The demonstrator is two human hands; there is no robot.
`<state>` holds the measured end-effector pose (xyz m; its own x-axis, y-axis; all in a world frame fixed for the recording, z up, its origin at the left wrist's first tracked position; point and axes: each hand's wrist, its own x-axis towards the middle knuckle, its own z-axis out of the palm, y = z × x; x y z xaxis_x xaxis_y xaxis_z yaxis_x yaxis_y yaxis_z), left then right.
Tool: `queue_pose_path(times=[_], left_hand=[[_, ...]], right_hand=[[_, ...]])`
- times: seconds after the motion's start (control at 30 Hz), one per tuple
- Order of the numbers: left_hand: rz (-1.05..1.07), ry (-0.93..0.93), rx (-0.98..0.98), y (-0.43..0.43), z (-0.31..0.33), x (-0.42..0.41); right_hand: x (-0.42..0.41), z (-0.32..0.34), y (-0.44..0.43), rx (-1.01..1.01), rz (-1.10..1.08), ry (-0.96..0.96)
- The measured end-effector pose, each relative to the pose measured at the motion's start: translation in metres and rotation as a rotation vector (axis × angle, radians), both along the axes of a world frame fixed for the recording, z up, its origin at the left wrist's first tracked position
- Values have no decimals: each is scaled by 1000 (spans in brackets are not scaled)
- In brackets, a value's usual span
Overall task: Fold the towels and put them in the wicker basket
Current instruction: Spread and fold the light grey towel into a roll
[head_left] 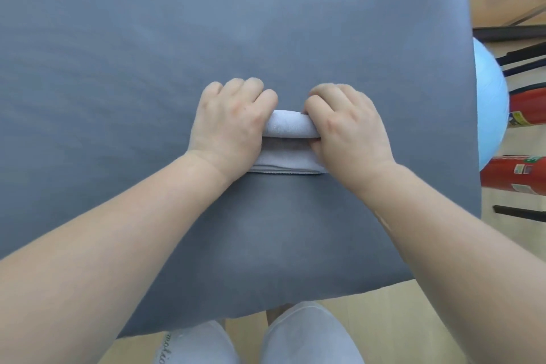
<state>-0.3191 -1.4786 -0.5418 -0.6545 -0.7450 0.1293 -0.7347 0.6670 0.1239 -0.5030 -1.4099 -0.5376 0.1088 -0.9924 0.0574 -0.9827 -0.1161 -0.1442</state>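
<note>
A: Is it well lit?
B: Yes, the light is bright and even, and the grey surface (147, 38) looks matte.
A: Any shadows?
B: Only soft ones. There is a darker patch between the left arm (88, 245) and the right arm (458, 245), and a thin dark band under the rolled fold of the towel (288, 124).
A: Sharpness?
B: Slightly soft all over. The wide lens bows the surface's right edge and swells both arms toward the bottom corners.

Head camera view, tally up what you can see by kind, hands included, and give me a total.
Towel: 1, gripped at both ends
Hands: 2, left hand and right hand
Grey table cover: 1
Red fire extinguishers: 2
Light blue ball: 1
Total: 7
</note>
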Motion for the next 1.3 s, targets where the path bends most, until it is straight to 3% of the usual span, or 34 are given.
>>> queue_pose_path(times=[0.13,0.3,0.47,0.7,0.77,0.9,0.97,1.03,1.3], left_hand=[[-51,76,22,31,-18,15],[-58,-4,139,71,-16,28],[-31,-166,313,98,-32,41],[-82,-260,307,83,-41,38],[-136,-277,284,78,-41,44],[-118,-139,408,73,-30,46],[1,43,556,73,-22,37],[107,140,575,68,-19,26],[82,-219,448,43,-47,16]], right_hand=[[6,-4,36,142,27,-67],[10,-5,69,137,62,-17],[28,-12,98,332,41,59],[38,0,38,139,-7,33],[38,-6,21,202,-41,82],[38,-31,25,283,-176,92],[41,-39,31,269,-227,43],[43,-43,32,272,-268,15],[33,-48,36,276,-160,-28]])
